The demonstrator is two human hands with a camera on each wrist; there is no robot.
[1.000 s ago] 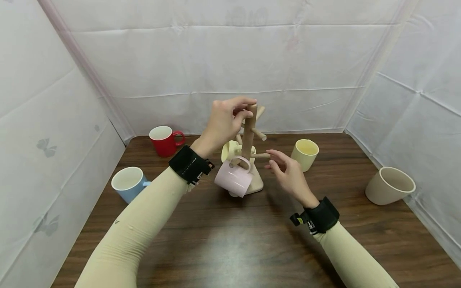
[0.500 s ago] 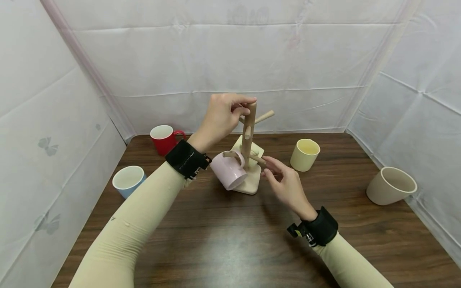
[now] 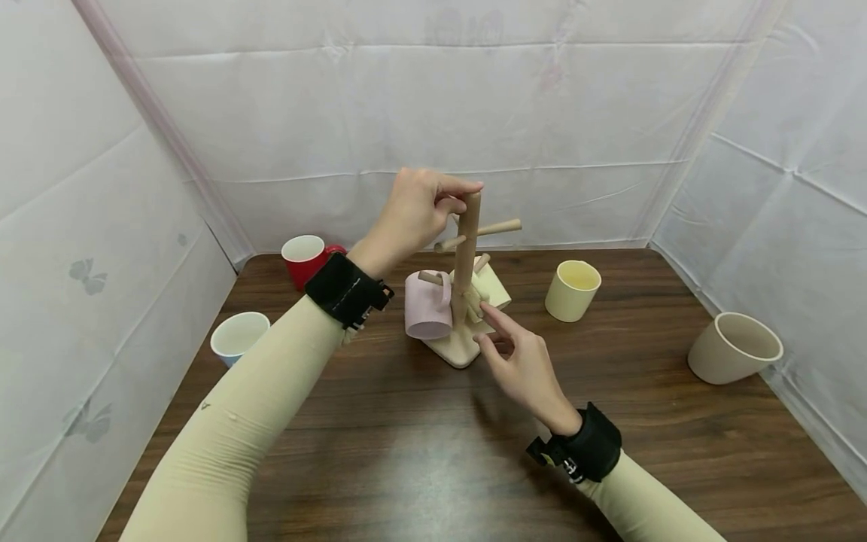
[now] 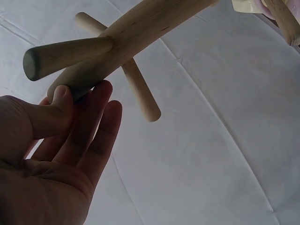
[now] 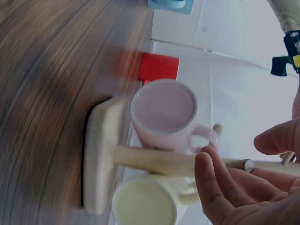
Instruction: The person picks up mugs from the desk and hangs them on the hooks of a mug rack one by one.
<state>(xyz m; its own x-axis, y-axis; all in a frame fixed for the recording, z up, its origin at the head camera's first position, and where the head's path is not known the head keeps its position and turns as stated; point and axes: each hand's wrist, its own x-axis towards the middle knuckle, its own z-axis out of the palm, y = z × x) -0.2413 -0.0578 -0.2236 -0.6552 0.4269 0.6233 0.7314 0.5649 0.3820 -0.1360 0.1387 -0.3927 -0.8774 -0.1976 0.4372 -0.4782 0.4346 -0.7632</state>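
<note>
A wooden mug tree (image 3: 466, 260) stands upright on the table, with several pegs around its post. The thumb and fingers of my left hand (image 3: 415, 218) pinch the top of its post, which the left wrist view shows close up. From lower pegs hang a pale pink mug (image 3: 427, 310) on the left and a pale yellow mug (image 3: 494, 283) behind to the right. My right hand (image 3: 520, 364) is beside the lower pegs, thumb and fingers apart. Its index fingertip reaches a peg near the yellow mug's handle; whether they touch is hard to tell.
At the back left is a red mug (image 3: 303, 260), with a light blue mug (image 3: 237, 337) nearer, partly behind my left forearm. Right of the tree stands a yellow cup (image 3: 573, 293); farther right, a beige cup (image 3: 731, 351). White sheeting (image 3: 609, 113) walls the brown table (image 3: 379, 459).
The mug tree has turned clockwise as seen from above: the pink mug swung left and back, the hung yellow mug right. My right hand moved left and nearer; my left kept hold of the post.
</note>
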